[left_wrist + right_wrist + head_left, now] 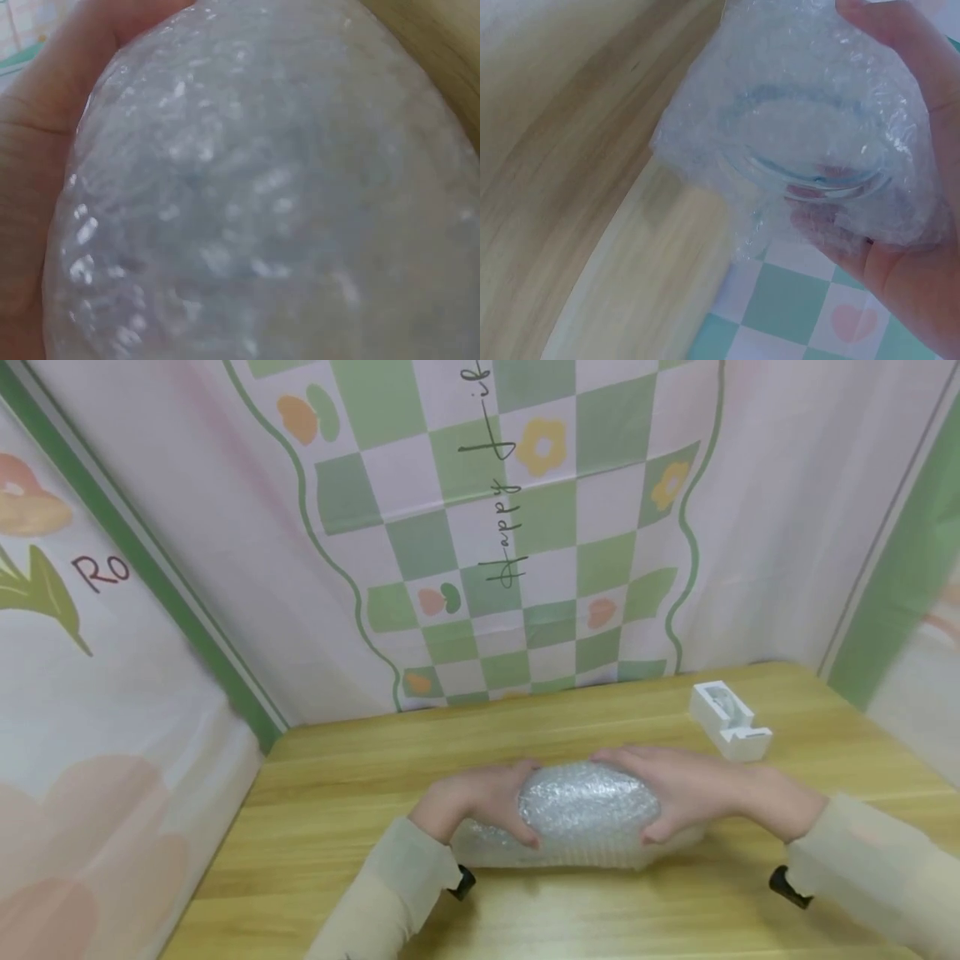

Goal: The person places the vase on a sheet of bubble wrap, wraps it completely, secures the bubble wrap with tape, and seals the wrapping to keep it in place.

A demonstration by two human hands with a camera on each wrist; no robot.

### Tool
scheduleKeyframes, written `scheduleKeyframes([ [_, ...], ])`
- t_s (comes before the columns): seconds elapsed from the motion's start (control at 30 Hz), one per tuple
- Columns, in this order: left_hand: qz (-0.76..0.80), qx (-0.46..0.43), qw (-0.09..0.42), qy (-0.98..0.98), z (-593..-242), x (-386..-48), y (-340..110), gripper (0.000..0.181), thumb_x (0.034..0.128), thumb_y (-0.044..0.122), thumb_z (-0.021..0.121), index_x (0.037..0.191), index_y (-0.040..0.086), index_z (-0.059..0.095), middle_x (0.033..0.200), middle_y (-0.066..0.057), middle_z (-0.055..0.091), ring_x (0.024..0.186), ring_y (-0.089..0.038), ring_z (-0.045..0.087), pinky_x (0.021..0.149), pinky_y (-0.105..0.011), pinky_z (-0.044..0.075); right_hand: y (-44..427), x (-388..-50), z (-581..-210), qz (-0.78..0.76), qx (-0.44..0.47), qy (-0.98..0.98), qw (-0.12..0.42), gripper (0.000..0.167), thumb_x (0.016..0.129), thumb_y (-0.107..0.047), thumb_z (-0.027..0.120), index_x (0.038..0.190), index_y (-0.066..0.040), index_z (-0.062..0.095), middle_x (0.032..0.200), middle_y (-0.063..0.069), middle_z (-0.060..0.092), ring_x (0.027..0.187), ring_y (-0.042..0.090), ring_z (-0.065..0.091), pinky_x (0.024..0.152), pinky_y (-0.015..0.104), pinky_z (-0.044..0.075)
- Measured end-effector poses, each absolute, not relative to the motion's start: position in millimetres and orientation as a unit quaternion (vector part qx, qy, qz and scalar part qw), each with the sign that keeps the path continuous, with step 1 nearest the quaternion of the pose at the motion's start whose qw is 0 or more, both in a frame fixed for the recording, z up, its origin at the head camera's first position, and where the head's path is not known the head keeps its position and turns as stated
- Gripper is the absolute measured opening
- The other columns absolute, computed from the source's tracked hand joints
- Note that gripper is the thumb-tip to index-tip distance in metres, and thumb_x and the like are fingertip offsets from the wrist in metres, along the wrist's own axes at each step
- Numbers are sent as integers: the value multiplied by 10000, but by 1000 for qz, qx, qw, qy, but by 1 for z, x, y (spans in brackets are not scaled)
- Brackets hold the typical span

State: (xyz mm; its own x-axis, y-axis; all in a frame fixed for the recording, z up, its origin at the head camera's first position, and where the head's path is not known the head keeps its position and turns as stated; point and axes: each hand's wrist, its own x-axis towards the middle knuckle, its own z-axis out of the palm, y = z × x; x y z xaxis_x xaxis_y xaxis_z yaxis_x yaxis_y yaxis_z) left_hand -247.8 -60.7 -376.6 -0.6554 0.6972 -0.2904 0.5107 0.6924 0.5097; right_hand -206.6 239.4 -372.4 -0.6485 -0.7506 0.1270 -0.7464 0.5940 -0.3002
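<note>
A bundle of clear bubble wrap [588,802] lies lengthwise on the table between my two hands. Through its end in the right wrist view, the round clear rim of what looks like a glass [817,184] shows inside the wrap [780,60]. My left hand [487,797] grips the bundle's left part, thumb on the near side and fingers over the top. Around the right part curls my right hand [675,785], its thumb likewise on the near side. The wrapped surface [247,180] fills most of the left wrist view; some fingers are hidden behind it.
A white tape dispenser [727,720] with a roll of tape stands at the back right of the wooden table [337,827]. Behind the table hangs a green and white checked cloth [510,527], with more printed cloth at both sides.
</note>
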Motion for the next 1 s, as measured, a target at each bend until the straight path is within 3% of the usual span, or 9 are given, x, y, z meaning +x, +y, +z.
scheduleKeyframes([
  [0.3, 173, 340, 209, 900, -378, -244, -63, 1073, 729, 385, 920, 1576, 139, 310, 1429, -38, 539, 1193, -152, 570, 1010, -330, 494, 239, -211, -372, -170, -413, 895, 23, 994, 681, -357, 901, 1486, 0, 440, 1394, 197, 579, 1215, 390, 587, 969, 609, 515],
  [0.5, 88, 406, 95, 905, -379, -239, -59, 1014, 763, 403, 869, 1573, 98, 340, 1546, -53, 446, 1402, -218, 436, 1158, -394, 380, 242, -214, -371, -189, -395, 898, 49, 1011, 695, -370, 897, 1491, 39, 426, 1432, 222, 546, 1245, 407, 563, 1001, 621, 489],
  [0.6, 63, 421, 57, 903, -380, -237, -59, 1015, 774, 434, 853, 1576, 102, 327, 1571, -64, 414, 1436, -250, 398, 1173, -448, 361, 243, -217, -370, -200, -390, 897, 63, 1020, 697, -360, 896, 1494, 50, 410, 1427, 235, 543, 1228, 411, 573, 986, 617, 500],
  [0.83, 85, 439, 44, 893, -382, -236, -62, 1033, 781, 406, 854, 1600, 134, 288, 1581, -66, 410, 1439, -243, 400, 1193, -446, 319, 243, -223, -367, -217, -377, 896, 95, 1044, 693, -376, 898, 1518, 4, 382, 1400, 247, 546, 1160, 423, 600, 901, 620, 544],
  [1.0, 98, 434, 58, 894, -382, -236, -63, 1139, 748, 527, 884, 1617, 143, 255, 1594, -59, 397, 1439, -234, 403, 1184, -433, 335, 243, -228, -367, -237, -377, 888, 113, 1045, 695, -364, 893, 1520, 12, 373, 1401, 243, 542, 1166, 428, 594, 894, 622, 544],
])
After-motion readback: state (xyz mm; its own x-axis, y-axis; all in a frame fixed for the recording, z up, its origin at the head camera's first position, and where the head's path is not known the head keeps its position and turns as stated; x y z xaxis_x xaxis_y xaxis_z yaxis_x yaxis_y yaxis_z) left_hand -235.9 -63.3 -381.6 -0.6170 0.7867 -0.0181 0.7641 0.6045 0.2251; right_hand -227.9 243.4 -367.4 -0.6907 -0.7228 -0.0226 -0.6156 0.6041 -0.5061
